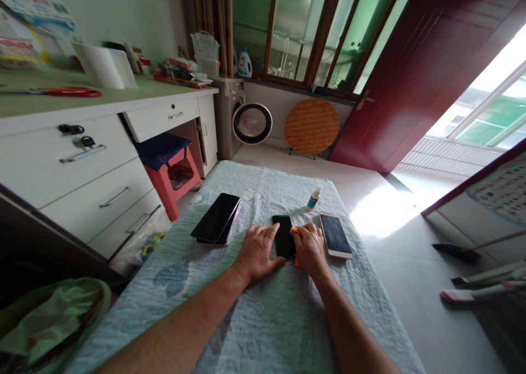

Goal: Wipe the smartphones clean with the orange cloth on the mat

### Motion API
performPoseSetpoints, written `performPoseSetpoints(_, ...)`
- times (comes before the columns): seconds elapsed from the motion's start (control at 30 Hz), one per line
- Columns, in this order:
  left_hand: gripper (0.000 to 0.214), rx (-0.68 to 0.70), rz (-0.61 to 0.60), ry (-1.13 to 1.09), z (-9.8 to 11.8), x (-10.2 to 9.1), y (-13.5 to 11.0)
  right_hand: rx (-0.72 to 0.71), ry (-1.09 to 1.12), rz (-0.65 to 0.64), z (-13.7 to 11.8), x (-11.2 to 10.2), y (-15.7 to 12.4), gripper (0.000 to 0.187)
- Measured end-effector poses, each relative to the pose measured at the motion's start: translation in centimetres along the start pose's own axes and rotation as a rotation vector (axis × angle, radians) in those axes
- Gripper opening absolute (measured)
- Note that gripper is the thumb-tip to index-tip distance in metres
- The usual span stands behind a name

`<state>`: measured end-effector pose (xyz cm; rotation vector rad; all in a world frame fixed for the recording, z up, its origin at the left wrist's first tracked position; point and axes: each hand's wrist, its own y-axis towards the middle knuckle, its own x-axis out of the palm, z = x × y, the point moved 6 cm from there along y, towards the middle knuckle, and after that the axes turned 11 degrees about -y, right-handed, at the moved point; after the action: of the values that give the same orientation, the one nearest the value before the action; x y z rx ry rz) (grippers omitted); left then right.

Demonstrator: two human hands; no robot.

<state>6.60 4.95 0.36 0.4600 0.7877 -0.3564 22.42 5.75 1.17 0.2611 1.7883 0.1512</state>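
A small black phone (282, 236) lies face up on the cloth-covered table between my hands. My left hand (258, 252) rests along its left side, thumb at the near end and fingers spread against the edge. Bunched in my right hand (310, 245) is an orange cloth (298, 261), pressed on the phone's right edge. Right of that hand lies a gold-edged phone (336, 236) with a dark screen. A small spray bottle (314, 198) with a white top stands behind. To the left, a larger black device (217, 218) lies stacked on another.
The pale quilted cloth (263, 182) covers the table. On the left are a white drawer desk (78, 165) and a red stool (175, 179) with a dark cushion. Beyond stand a washing machine (230, 119) with its door open and a round wooden tabletop (312, 126).
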Motion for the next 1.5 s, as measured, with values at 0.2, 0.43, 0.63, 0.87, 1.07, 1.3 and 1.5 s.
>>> performPoseSetpoints(0.2,0.084,-0.003,0.007,0.012,0.1,0.0,0.0,0.009,-0.081,-0.068,0.4,-0.8,-0.6,0.031)
performPoseSetpoints(0.43,0.08,-0.03,-0.025,0.02,0.0,-0.3,0.1,-0.034,0.0,-0.118,1.1,-0.9,-1.0,0.035)
performPoseSetpoints(0.63,0.078,-0.012,-0.035,-0.006,0.0,-0.6,0.1,0.019,0.016,0.094,0.5,-1.3,-0.3,0.022)
performPoseSetpoints(0.87,0.074,0.004,-0.014,0.003,0.1,-0.5,0.1,0.06,-0.078,0.008,-0.3,-0.5,0.2,0.02)
performPoseSetpoints(1.07,0.076,0.0,-0.012,-0.001,-0.1,-0.4,0.1,-0.031,0.057,-0.035,-0.8,0.2,0.2,0.034)
performPoseSetpoints(1.3,0.074,0.004,-0.016,-0.001,-0.1,-0.4,0.0,0.011,0.052,-0.086,-0.3,-0.1,0.2,0.027)
performPoseSetpoints(1.5,0.073,0.005,-0.013,0.014,-0.1,-0.5,0.1,0.075,0.002,-0.127,-0.2,-1.1,-0.4,0.022)
